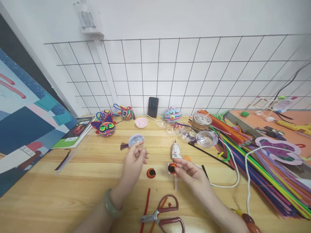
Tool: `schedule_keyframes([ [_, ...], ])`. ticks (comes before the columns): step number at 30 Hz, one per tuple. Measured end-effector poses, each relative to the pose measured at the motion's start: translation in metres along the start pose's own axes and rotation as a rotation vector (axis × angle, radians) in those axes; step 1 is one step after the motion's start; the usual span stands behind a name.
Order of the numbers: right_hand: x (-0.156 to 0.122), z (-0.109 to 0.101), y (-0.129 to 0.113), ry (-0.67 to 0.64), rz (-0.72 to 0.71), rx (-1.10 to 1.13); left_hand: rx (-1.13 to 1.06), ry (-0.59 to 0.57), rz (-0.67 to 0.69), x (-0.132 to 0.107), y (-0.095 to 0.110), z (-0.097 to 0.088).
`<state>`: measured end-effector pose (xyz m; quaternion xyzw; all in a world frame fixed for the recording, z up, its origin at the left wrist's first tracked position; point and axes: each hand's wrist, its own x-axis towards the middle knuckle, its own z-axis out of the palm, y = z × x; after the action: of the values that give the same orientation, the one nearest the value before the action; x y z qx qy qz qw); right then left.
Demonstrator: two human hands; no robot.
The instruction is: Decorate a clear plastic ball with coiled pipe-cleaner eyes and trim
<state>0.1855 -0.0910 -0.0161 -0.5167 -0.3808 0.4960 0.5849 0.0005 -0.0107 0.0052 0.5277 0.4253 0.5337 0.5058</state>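
right hand (190, 171) pinches small round red-and-black fuzzy-looking disc (172, 168) at its 9 o'clock | left hand (136, 157) loosely curled, seemingly empty | matching disc (151, 173) on pale wooden worktop (73, 194), 9 o'clock of held one | likely light, soft; grip rim

Red-black disc (172, 167) pinched; twin (151, 173) lies flat, leftward.

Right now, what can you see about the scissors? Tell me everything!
The scissors lie flat on the light wooden table, at the bottom of the picture. They have two reddish-brown loop handles, plastic-looking and spread apart, and short silvery blades, metal-looking, pointing left. A thin red strip and an orange strip seem to pass under them. Neither the left hand nor the right hand touches them.
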Motion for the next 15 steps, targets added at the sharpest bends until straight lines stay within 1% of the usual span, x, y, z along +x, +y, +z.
schedule_keyframes([
  [2,0.001,-0.001,0.0,0.005,0.0,0.02,0.04,0.106,0.042,0.01,0.001,-0.008],
  [3,0.001,-0.001,0.0,0.008,-0.003,0.022,0.093,0.13,0.061,0.013,0.0,-0.011],
  [4,0.001,-0.001,-0.001,0.006,0.0,0.02,0.169,0.09,0.049,0.014,-0.002,-0.013],
  [7,0.001,0.0,-0.005,-0.003,0.021,0.009,0.54,-0.227,-0.055,0.008,-0.009,-0.013],
  [9,0.001,0.0,-0.006,-0.007,0.033,0.01,0.843,-0.367,-0.018,0.0,-0.012,-0.011],
  [10,0.001,0.0,-0.006,-0.007,0.035,0.014,0.962,-0.4,-0.005,-0.004,-0.013,-0.01],
  [12,0.001,0.0,-0.004,-0.007,0.032,0.022,1.088,-0.444,0.003,-0.01,-0.013,-0.009],
  [15,0.002,-0.002,0.002,-0.006,0.018,0.043,1.11,-0.476,0.008,-0.013,-0.011,-0.008],
])
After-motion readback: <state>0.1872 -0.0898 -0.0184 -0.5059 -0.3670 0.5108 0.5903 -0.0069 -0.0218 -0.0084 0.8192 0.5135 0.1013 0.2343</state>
